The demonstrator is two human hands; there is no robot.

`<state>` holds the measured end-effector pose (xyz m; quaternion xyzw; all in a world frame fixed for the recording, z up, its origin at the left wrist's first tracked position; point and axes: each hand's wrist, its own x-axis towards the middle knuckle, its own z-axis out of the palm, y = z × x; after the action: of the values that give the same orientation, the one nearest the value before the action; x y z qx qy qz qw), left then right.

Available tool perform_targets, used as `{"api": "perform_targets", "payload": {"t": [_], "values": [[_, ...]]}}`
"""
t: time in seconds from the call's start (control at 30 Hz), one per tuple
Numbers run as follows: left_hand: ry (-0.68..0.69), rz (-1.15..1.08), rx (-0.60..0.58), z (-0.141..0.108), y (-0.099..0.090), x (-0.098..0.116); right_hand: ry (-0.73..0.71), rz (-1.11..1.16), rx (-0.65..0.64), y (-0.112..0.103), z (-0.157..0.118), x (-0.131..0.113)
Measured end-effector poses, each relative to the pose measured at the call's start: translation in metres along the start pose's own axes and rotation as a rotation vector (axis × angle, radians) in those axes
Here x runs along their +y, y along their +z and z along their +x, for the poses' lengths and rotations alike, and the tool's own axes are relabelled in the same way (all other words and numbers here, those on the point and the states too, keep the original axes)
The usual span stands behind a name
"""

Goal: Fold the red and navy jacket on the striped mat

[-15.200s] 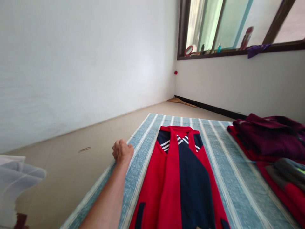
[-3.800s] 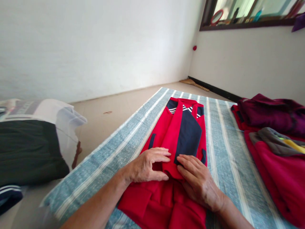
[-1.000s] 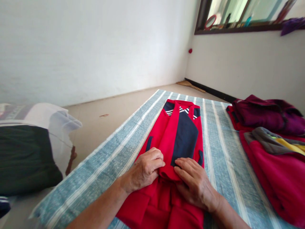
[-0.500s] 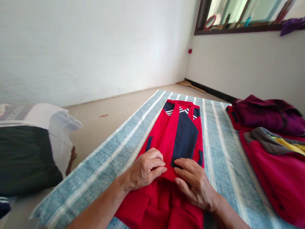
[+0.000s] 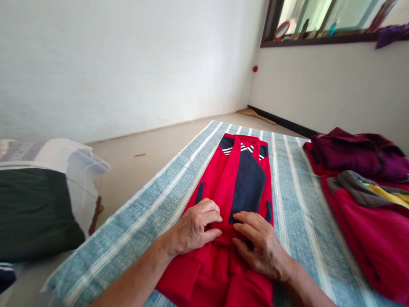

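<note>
A folded red and navy track jacket [image 5: 247,187] lies front-up on a blue-and-white striped mat [image 5: 302,221], with its striped collar at the far end. My left hand [image 5: 196,228] rests on the red cloth, fingers bent against the fold across the jacket's middle. My right hand [image 5: 258,245] sits beside it, fingers curled into the same fold just below the navy panel. The fingertips of the two hands are close together. Part of the fold lies hidden under my fingers.
On the right side of the mat lie a dark maroon clothing pile [image 5: 354,155] and a folded red garment with grey and yellow [image 5: 367,238]. A bundle in black and white cloth [image 5: 35,209] sits on the beige floor [image 5: 153,175] to the left. White walls stand beyond.
My right fingers have curled more and gather the fold, and the cloth under both hands has bunched slightly. The view and the other clothes have not moved.
</note>
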<state>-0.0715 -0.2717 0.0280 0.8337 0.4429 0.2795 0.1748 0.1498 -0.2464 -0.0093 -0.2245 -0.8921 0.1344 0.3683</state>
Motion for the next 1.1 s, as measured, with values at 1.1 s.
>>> {"api": "perform_targets", "payload": {"t": [1.1], "values": [[-0.165,0.284,0.146,0.068,0.050,0.023,0.011,0.064,0.092,0.004,0.006,-0.001]]}}
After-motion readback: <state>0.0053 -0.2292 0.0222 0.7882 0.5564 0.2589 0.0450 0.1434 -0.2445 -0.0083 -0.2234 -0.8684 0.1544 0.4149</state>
